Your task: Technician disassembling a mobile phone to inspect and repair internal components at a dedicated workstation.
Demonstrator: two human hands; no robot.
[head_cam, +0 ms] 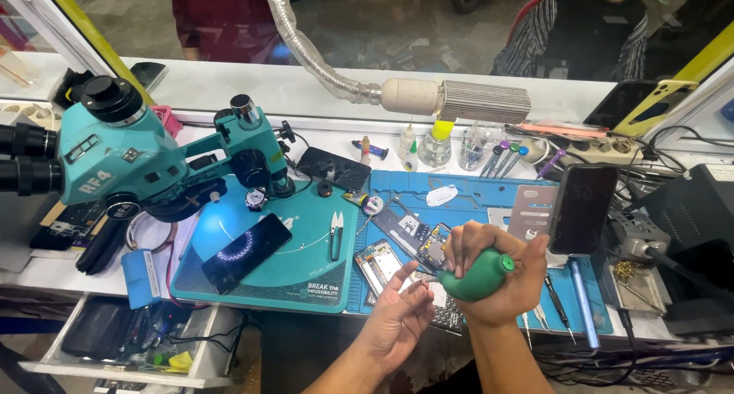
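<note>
Standing over the desk (252, 88), a teal microscope (122, 153) fills nine o'clock, above a teal mat (306, 275) with a dark phone (246, 252) lying on it. Toward three o'clock another phone (582, 208) stands upright. At six o'clock the right hand (489, 275) has its grip squeezed tight around a green rubber blower bulb (475, 278). Just beside it the left hand (397, 317) lies palm up, grip wide, pinching something too small to tell, near an opened phone frame (380, 262).
</note>
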